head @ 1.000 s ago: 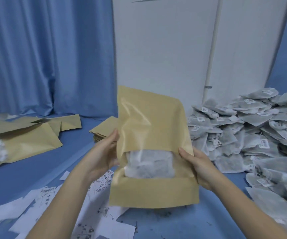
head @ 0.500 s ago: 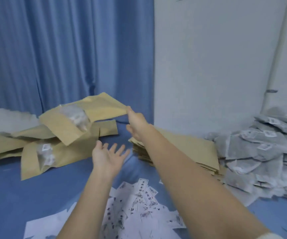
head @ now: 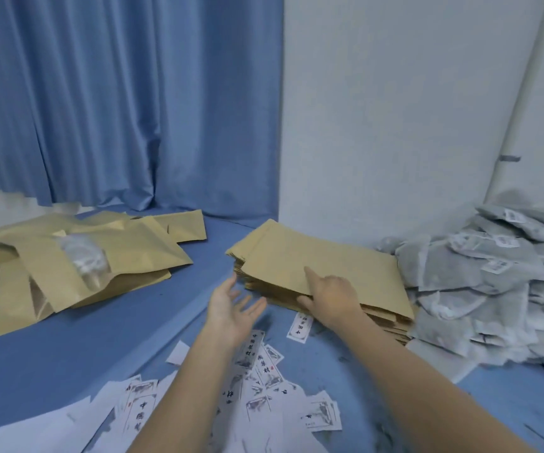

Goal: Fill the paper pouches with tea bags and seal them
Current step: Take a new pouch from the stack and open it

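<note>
1. A second ago you held a filled pouch upright in both hands; half a second ago your right hand was tossing it leftward. It now lies on the heap of filled pouches (head: 78, 266) at mid-left of the frame, its clear window showing tea bags inside.
2. Your right hand (head: 329, 295) has swung back to the stack of empty pouches (head: 323, 269) at centre frame. Its index finger lies extended on the top sheet and the thumb is tucked at the near edge; I judge a pinch is starting, but nothing is lifted yet.
3. Your left hand (head: 231, 305) hovers just left of the stack, palm up, fingers spread and relaxed, holding nothing.
4. The loose tea bags (head: 493, 279) remain piled at the right of the frame, against the stack.
5. Printed labels (head: 264, 371) litter the blue surface (head: 68, 354) at the bottom centre.
6. Meaning: one pouch looks finished, and the next cycle begins with separating a single empty pouch.
</note>
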`<state>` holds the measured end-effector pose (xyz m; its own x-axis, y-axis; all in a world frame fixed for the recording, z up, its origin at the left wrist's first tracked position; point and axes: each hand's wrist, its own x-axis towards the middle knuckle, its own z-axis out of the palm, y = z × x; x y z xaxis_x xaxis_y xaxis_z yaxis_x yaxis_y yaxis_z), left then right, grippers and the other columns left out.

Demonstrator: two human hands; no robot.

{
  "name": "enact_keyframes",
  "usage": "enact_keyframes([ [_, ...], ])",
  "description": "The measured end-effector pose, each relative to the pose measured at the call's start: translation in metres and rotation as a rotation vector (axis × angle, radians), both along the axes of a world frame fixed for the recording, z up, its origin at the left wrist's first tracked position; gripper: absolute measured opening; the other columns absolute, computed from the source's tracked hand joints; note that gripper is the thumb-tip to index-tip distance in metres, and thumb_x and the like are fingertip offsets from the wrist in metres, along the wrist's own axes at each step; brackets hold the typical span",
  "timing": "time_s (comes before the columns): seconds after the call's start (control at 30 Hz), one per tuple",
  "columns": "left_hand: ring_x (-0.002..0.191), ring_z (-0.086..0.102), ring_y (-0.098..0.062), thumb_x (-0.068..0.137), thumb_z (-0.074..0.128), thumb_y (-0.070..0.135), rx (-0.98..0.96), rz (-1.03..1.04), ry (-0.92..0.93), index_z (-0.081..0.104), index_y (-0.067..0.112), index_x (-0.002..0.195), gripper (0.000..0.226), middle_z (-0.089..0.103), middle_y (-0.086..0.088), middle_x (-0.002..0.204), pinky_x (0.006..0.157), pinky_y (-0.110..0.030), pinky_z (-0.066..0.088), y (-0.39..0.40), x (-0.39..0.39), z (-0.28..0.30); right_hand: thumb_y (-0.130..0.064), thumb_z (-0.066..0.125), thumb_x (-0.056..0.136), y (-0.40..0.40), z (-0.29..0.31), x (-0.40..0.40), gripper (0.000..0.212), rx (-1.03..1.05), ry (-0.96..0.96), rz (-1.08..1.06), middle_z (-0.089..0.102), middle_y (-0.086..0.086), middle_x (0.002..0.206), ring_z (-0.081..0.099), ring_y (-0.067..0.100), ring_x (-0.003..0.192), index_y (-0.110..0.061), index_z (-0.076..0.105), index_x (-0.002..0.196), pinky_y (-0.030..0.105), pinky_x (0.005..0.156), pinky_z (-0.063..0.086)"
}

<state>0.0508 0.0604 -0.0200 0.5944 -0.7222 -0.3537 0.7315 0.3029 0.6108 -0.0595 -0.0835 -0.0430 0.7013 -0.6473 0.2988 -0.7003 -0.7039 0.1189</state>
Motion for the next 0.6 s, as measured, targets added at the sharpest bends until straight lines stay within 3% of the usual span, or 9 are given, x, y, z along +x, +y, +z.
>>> enact_keyframes([
  [0.07, 0.123, 0.045, -0.039, 0.091, 0.06, 0.021, 0.005, -0.031, -0.052, 0.048, 0.003, 0.119, 0.035, 0.041, -0.02, 0.131, 0.095, -0.048, 0.046, -0.003, -0.013, 0.001, -0.034, 0.048, 0.092, 0.01, 0.0, -0.013, 0.039, -0.171, 0.015, 0.16, 0.066, 0.009, 0.1, 0.06, 0.026, 0.096, -0.016, 0.047, 0.127, 0.032, 0.073, 0.047],
  [0.13, 0.112, 0.053, -0.039, 0.087, 0.064, 0.021, 0.014, -0.097, -0.103, 0.052, 0.008, 0.107, 0.027, 0.048, -0.02, 0.124, 0.093, -0.047, 0.047, -0.003, -0.029, 0.004, -0.028, 0.074, 0.065, 0.02, -0.001, -0.027, 0.037, -0.442, -0.027, 0.271, 0.066, 0.001, 0.067, 0.064, 0.019, 0.062, -0.019, 0.069, 0.1, 0.021, 0.046, 0.045],
  [0.17, 0.109, 0.055, -0.041, 0.087, 0.064, 0.023, 0.021, -0.133, -0.137, 0.052, 0.01, 0.11, 0.029, 0.051, -0.021, 0.122, 0.092, -0.046, 0.047, -0.002, -0.036, 0.006, -0.023, 0.076, 0.054, 0.024, -0.001, -0.033, 0.039, -0.542, -0.109, 0.316, 0.062, -0.003, 0.056, 0.06, 0.015, 0.049, -0.017, 0.074, 0.092, 0.018, 0.037, 0.041],
  [0.27, 0.099, 0.062, -0.038, 0.091, 0.059, 0.021, -0.005, -0.192, -0.25, 0.051, 0.008, 0.128, 0.039, 0.059, -0.022, 0.121, 0.087, -0.046, 0.052, 0.002, -0.056, 0.014, -0.011, 0.049, 0.068, 0.041, 0.002, -0.047, 0.038, -0.661, -0.343, 0.438, 0.062, -0.002, 0.059, 0.057, 0.013, 0.044, -0.01, 0.075, 0.096, 0.02, 0.033, 0.041],
  [0.37, 0.083, 0.065, -0.032, 0.099, 0.044, 0.01, -0.027, -0.115, -0.301, 0.049, -0.003, 0.127, 0.031, 0.064, -0.022, 0.111, 0.065, -0.042, 0.057, 0.007, -0.076, 0.029, -0.001, 0.048, 0.075, 0.062, 0.01, -0.057, 0.035, -0.71, -0.487, 0.507, 0.069, 0.004, 0.074, 0.063, 0.016, 0.054, -0.006, 0.074, 0.099, 0.024, 0.041, 0.048],
  [0.43, 0.078, 0.063, -0.026, 0.1, 0.037, 0.002, -0.043, -0.01, -0.318, 0.053, -0.002, 0.118, 0.024, 0.064, -0.017, 0.097, 0.064, -0.039, 0.054, 0.014, -0.088, 0.041, 0.0, 0.063, 0.075, 0.078, 0.017, -0.065, 0.03, -0.597, -0.527, 0.561, 0.071, 0.008, 0.083, 0.067, 0.02, 0.066, -0.006, 0.072, 0.103, 0.027, 0.05, 0.054],
  [0.5, 0.081, 0.062, -0.026, 0.099, 0.037, 0.0, -0.018, 0.088, -0.459, 0.053, -0.002, 0.115, 0.023, 0.063, -0.017, 0.102, 0.071, -0.038, 0.052, 0.021, -0.096, 0.051, -0.015, 0.065, 0.085, 0.096, 0.031, -0.075, 0.032, -0.217, -0.557, 0.569, 0.069, 0.009, 0.106, 0.066, 0.021, 0.094, -0.012, 0.065, 0.117, 0.028, 0.076, 0.055],
  [0.53, 0.09, 0.062, -0.028, 0.098, 0.038, 0.001, 0.023, 0.135, -0.576, 0.053, -0.003, 0.119, 0.026, 0.062, -0.016, 0.11, 0.079, -0.038, 0.052, 0.025, -0.1, 0.054, -0.024, 0.058, 0.092, 0.104, 0.041, -0.082, 0.034, 0.022, -0.565, 0.546, 0.064, 0.005, 0.121, 0.06, 0.016, 0.109, -0.019, 0.059, 0.125, 0.022, 0.091, 0.047],
  [0.6, 0.111, 0.057, -0.028, 0.099, 0.039, 0.005, 0.119, 0.245, -0.871, 0.05, 0.002, 0.129, 0.032, 0.059, -0.012, 0.124, 0.094, -0.033, 0.045, 0.036, -0.109, 0.06, -0.035, 0.049, 0.095, 0.118, 0.063, -0.092, 0.036, 0.44, -0.727, 0.514, 0.059, -0.003, 0.129, 0.054, 0.003, 0.113, -0.026, 0.055, 0.13, 0.006, 0.094, 0.036],
])
